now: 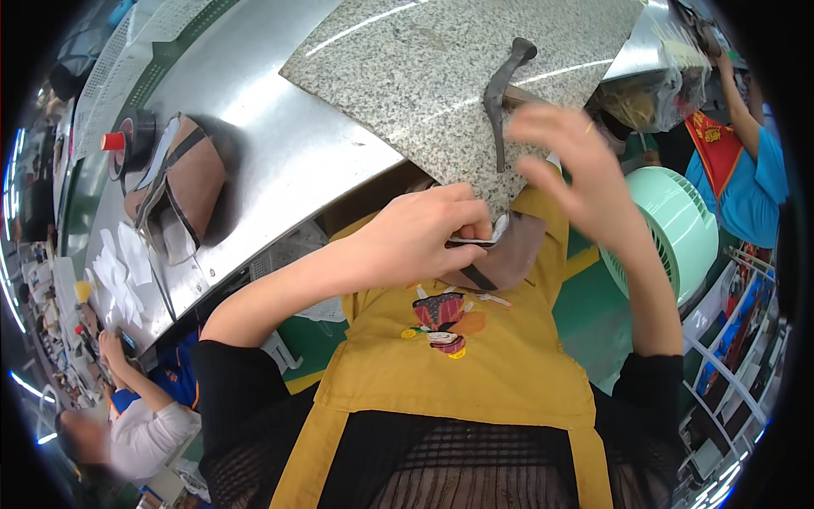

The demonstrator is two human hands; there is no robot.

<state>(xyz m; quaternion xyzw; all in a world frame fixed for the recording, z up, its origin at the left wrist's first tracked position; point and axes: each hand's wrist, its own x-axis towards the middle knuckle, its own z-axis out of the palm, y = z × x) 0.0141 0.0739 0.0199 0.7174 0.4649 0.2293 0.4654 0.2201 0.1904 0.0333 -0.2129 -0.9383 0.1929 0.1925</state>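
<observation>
In the head view we see our left hand (424,233) pinched shut on a brown leather piece (507,254) with a white-and-black edge, held against the front of the yellow apron (475,356), just below the near corner of the speckled granite slab (458,76); we judge it is gripped there, thumb and fingertips closed on its upper left edge, so that the piece stays steady and close to the body while the other hand is free. The piece lies at about three o'clock from the left hand, touching its fingertips, and hangs down toward five o'clock. Our right hand (577,174) hovers open at about one o'clock from the piece, fingers spread and curled, holding nothing and near the piece but apart from it. A dark metal hammer-like tool (502,89) rests on the slab at twelve o'clock from the piece, within reach of the right hand. At nine o'clock, well apart on the steel bench (280,153), lie brown shoe uppers (182,182) and a tape roll (127,140). A mint-green fan (678,229) stands at three o'clock, and other workers sit at both edges.
</observation>
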